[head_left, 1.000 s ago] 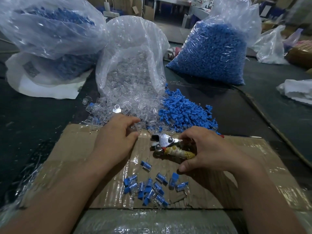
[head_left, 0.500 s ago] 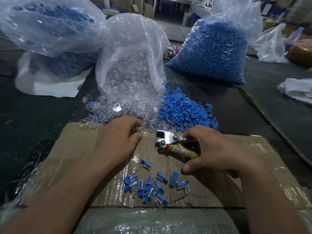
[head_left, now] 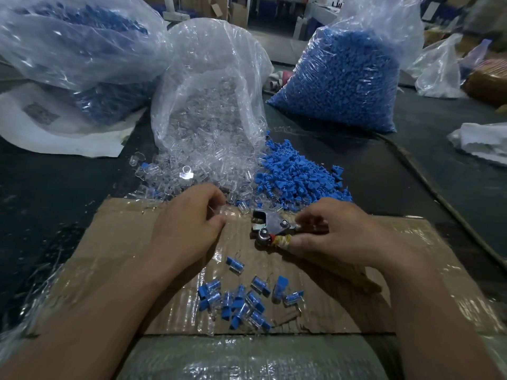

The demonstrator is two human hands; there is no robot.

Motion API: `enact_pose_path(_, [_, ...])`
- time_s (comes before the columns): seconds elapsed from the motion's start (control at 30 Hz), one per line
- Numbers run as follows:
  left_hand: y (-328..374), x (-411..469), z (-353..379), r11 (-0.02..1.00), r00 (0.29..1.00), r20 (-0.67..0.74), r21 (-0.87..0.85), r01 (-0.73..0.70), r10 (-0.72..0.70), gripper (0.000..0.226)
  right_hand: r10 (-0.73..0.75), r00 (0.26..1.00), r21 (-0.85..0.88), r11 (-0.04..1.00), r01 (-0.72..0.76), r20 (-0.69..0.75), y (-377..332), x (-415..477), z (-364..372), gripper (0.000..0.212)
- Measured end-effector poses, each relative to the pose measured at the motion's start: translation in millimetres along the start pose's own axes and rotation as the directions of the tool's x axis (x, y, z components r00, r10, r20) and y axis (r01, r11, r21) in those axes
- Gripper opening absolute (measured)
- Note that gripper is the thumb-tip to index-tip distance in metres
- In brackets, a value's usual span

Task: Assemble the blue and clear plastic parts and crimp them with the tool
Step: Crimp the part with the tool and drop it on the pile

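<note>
My left hand (head_left: 189, 229) is at the near edge of the clear parts pile (head_left: 203, 174). Its thumb and forefinger are curled round a small clear part (head_left: 219, 211) that shows only faintly. My right hand (head_left: 337, 234) grips the metal crimp tool (head_left: 270, 227) by its yellow-wrapped handles, and the tool's jaws point left toward my left hand. Loose blue parts (head_left: 296, 176) lie heaped just behind the tool. Several assembled blue-and-clear pieces (head_left: 238, 303) lie on the taped cardboard (head_left: 370, 297) in front of me.
An open bag of clear parts (head_left: 208, 91) spills toward the cardboard. A full bag of blue parts (head_left: 348, 78) stands at the back right and another bag (head_left: 76, 45) at the back left. White plastic (head_left: 485, 144) lies at the far right. The tabletop is dark.
My left hand's fingers have curled in at the edge of the clear pile. My right hand has carried the tool a little forward, closer to the piles.
</note>
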State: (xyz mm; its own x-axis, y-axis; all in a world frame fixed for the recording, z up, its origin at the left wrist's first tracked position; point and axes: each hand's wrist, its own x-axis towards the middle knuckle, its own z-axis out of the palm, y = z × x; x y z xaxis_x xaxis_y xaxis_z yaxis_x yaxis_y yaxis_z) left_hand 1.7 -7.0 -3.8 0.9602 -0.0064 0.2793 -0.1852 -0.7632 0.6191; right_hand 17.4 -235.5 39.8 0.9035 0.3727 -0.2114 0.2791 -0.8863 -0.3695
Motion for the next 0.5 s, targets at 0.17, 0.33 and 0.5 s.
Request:
enact_pose_path(0.17, [3, -2, -5, 0.991, 0.996, -0.094, -0.135, -0.014, 0.002, 0.025, -0.009, 0.936, 0.073, 0.997, 0.037, -0.351, -2, 6, 3, 0.007])
enact_pose_path(0.33, [9, -5, -5, 0.961, 0.999, -0.028, -0.276, 0.007, -0.016, 0.029, 0.086, 0.867, 0.116, 0.993, -0.033, -0.491, 5, 16, 9, 0.01])
enact_pose_path(0.5, [12, -7, -6, 0.905, 0.998, -0.007, -0.422, 0.059, -0.069, 0.036, 0.155, 0.821, 0.131, 0.987, -0.098, -0.55, 10, 23, 11, 0.017])
